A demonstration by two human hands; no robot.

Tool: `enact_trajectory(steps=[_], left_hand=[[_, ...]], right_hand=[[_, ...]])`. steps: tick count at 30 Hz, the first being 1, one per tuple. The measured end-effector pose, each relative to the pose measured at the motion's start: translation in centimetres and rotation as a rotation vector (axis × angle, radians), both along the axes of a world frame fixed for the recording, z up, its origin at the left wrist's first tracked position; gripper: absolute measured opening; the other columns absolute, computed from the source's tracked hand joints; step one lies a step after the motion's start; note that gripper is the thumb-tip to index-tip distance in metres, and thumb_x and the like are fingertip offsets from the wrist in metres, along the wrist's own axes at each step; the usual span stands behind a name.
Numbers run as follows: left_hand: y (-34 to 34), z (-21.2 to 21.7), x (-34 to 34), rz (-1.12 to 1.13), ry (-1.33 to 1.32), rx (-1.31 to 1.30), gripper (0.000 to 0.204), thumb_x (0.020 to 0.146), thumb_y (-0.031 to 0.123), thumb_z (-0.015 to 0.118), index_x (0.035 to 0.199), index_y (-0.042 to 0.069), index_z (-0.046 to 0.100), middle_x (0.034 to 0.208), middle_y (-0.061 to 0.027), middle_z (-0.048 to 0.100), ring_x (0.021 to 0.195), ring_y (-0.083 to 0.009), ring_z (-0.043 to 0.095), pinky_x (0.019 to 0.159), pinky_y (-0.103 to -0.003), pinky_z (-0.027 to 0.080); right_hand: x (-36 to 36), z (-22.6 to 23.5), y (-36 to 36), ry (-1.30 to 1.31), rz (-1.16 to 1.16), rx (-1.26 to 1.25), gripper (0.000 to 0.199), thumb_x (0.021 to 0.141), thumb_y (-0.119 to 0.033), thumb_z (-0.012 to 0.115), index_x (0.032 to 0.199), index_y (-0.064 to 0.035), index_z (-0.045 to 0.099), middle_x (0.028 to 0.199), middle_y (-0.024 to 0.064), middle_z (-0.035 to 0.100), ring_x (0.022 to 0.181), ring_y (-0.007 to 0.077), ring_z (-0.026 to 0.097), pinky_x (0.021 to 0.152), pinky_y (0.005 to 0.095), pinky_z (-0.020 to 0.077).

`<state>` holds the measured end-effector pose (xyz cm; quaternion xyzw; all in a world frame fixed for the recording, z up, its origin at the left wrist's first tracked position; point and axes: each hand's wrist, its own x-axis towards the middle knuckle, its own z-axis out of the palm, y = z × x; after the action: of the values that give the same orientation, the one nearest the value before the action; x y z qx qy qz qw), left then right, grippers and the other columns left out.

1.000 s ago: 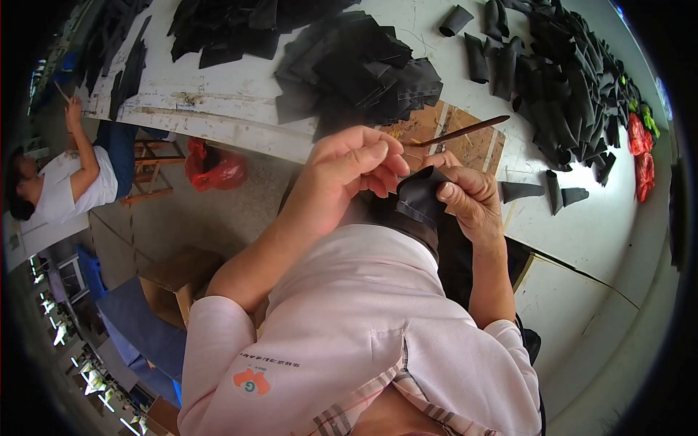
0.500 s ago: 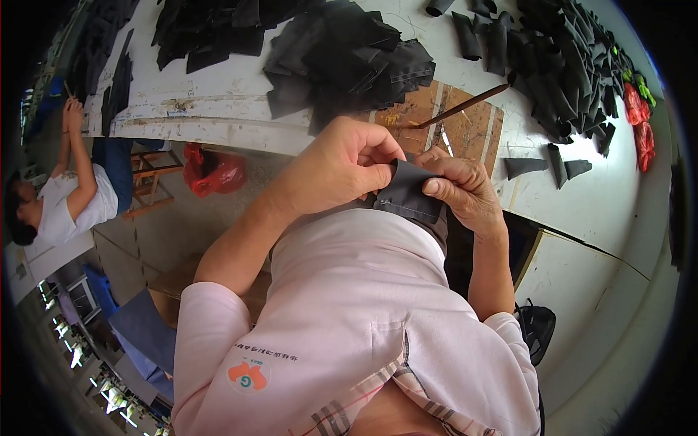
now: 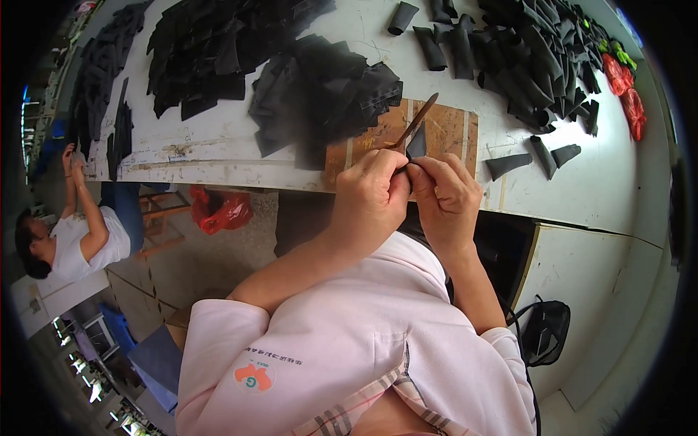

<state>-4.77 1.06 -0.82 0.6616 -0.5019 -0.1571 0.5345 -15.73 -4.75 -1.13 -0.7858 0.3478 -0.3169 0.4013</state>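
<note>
My left hand [image 3: 372, 185] and my right hand [image 3: 446, 195] meet at the table's near edge, fingers closed in a pinch on a small dark grey fabric piece [image 3: 417, 143]. Part of the fabric shows beyond my fingertips; the rest is hidden by the hands. Just past my left fingers a thin brown pointed stick [image 3: 422, 115] slants up and to the right. Its lower end is hidden near the fingers and the fabric, so I cannot tell how it is held up. Beneath lies a worn brown board [image 3: 454, 134].
Dark fabric pieces lie in a heap [image 3: 320, 94] beyond my hands, with another pile [image 3: 211, 51] farther left. Rolled dark pieces [image 3: 523, 65] cover the far right, near red plastic bags [image 3: 631, 109]. A co-worker [image 3: 91, 225] sits at the left; a red bag [image 3: 220, 208] hangs below the table edge.
Both hands have moved slightly away from my body and closer together. The fabric, earlier spread flat with its stitched edge toward me, is now mostly hidden and sits against the stick.
</note>
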Motion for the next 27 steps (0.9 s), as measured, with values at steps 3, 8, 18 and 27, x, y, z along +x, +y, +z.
enact_trajectory(steps=[3,8,18,27], left_hand=[[-0.5,-0.2,0.2,0.086,-0.088,-0.056,0.014,0.07,-0.009,0.058,0.082,-0.002,0.057,0.063,-0.0029,0.056,0.052,-0.006,0.052,0.046,-0.02,0.043],[-1.1,0.2,1.9,-0.07,0.995,0.162,0.016,0.072,-0.01,0.056,0.084,0.0,0.053,0.072,-0.0033,0.055,0.044,-0.0005,0.04,0.036,-0.015,0.027],[-1.2,0.5,1.3,-0.034,0.642,0.078,0.025,0.068,-0.009,0.051,0.093,-0.002,0.05,0.074,-0.0051,0.056,0.053,-0.004,0.047,0.043,-0.018,0.036],[-1.1,2.1,2.8,-0.453,1.194,0.218,0.029,0.071,-0.008,0.054,0.099,-0.003,0.046,0.082,-0.0099,0.059,0.046,0.0003,0.042,0.034,-0.012,0.026]], right_hand=[[0.9,-0.5,0.1,0.07,-0.118,-0.413,0.017,0.065,0.003,0.06,0.08,-0.0036,0.055,0.071,0.0085,0.05,0.061,0.024,0.051,0.048,0.0309,0.043],[0.8,-1.6,-0.3,-0.054,-0.258,-0.103,0.013,0.067,0.005,0.057,0.078,-0.0013,0.055,0.069,0.0074,0.05,0.058,0.0179,0.052,0.051,0.0268,0.0429],[-0.1,-1.8,-0.5,-0.845,0.279,1.391,0.012,0.08,-0.014,0.061,0.072,-0.0058,0.055,0.066,-0.0024,0.047,0.057,0.0068,0.041,0.051,0.0195,0.0332],[-0.4,-1.2,-1.1,-0.782,0.164,1.194,0.015,0.082,-0.017,0.059,0.075,-0.0059,0.052,0.075,-0.0007,0.05,0.065,0.008,0.046,0.063,0.0201,0.04]])
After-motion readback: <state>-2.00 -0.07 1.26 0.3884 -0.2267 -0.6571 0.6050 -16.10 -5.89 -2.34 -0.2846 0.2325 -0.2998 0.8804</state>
